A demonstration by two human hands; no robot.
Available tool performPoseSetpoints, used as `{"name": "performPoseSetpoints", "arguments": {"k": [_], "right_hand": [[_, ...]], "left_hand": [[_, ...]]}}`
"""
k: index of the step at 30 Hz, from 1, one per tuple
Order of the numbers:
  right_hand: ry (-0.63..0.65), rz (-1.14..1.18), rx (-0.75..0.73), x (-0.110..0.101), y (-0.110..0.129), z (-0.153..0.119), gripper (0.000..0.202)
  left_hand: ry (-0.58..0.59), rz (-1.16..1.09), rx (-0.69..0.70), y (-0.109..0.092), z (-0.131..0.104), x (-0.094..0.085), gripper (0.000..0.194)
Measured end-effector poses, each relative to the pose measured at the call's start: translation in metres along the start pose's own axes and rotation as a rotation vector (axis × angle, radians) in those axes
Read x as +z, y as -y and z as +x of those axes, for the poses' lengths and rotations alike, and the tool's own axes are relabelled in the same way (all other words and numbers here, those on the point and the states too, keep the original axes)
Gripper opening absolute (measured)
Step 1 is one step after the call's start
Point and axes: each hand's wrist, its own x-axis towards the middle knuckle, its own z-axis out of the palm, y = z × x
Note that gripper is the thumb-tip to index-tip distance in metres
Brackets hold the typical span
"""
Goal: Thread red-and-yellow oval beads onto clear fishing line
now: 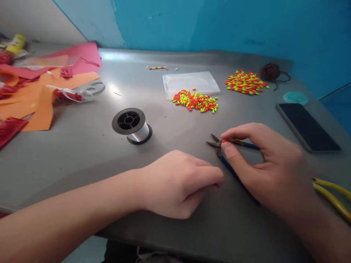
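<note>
Bare forearms (82, 212) — bare hands (181, 186)

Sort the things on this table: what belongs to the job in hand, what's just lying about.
Likely part of the job:
red bead in the right hand
spool of thin line
near bead pile
far bead pile
blue-handled pliers, perhaps

Seemingly just lying about:
phone
orange paper
dark stringy ball
yellow-handled tool

A gray surface (90, 146) held a spool (139, 129), bead piles (246, 83), blue-handled pliers (218, 145), a phone (308, 126) and orange paper (41, 117).
</note>
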Motion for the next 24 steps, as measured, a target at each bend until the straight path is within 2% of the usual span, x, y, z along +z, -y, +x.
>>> {"name": "performPoseSetpoints", "arguments": {"k": [4, 8, 12, 15, 20, 24], "right_hand": [[-0.001, 0.049, 0.058, 0.0, 0.002, 0.0, 0.012], [0.021, 0.132, 0.114, -0.002, 0.003, -0.004, 0.022], [0.13, 0.337, 0.175, -0.006, 0.004, -0.008, 0.039], [0.211, 0.445, 0.171, -0.01, 0.005, -0.009, 0.043], [0.212, 0.433, 0.103, -0.012, 0.009, -0.006, 0.039], [0.185, 0.313, 0.07, -0.008, 0.012, -0.003, 0.024]], "left_hand": [[-0.082, 0.037, 0.013, 0.002, 0.001, 0.003, 0.017], [-0.239, 0.062, 0.036, 0.003, 0.001, 0.003, 0.018], [-0.439, 0.087, 0.034, 0.004, 0.001, 0.003, 0.016], [-0.567, 0.1, -0.022, 0.003, 0.001, 0.004, 0.015], [-0.654, 0.143, -0.122, -0.001, 0.001, 0.004, 0.01], [-0.631, 0.1, -0.12, 0.0, 0.001, 0.005, 0.007]]}}
